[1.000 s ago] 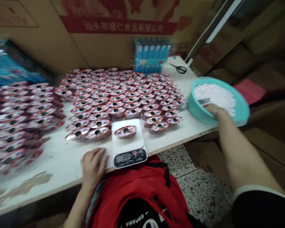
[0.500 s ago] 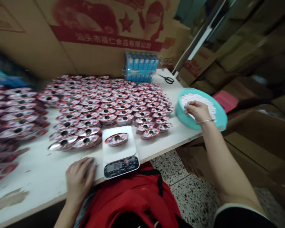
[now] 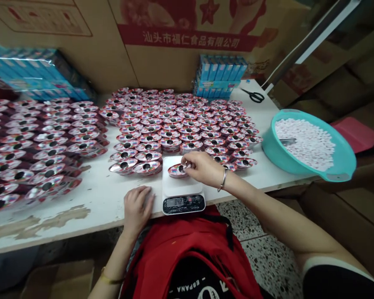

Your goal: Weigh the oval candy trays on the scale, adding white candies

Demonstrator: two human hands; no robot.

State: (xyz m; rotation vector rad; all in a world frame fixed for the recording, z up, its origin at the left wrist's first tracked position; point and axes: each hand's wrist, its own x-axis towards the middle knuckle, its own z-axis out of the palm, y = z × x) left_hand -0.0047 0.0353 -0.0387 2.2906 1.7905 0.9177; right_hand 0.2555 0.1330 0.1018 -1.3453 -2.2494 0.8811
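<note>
On the table stands a white digital scale (image 3: pixel 178 191) with a lit display. A small red-and-white oval packet (image 3: pixel 174 170) with a dark round opening on top sits on its plate. My right hand (image 3: pixel 204 168) is over that packet, fingertips pinched at the opening, with a bit of white showing between them. My left hand (image 3: pixel 138 207) rests on the table's front edge, left of the scale, holding nothing, thumb apart from the loosely bent fingers. To the right, a turquoise basin (image 3: pixel 269 139) holds many small white pieces (image 3: pixel 311 141) and a metal object.
Rows of similar packets (image 3: pixel 170 143) stand behind the scale, with another block of packets (image 3: pixel 84 137) at the left. Blue shrink-wrapped boxes (image 3: pixel 221 68) and black scissors (image 3: pixel 255 96) lie at the back. A large carton (image 3: pixel 162 62) forms the rear wall.
My right hand has moved left from the basin of white pieces to the packet on the scale. My left hand stays on the table edge. The view has shifted.
</note>
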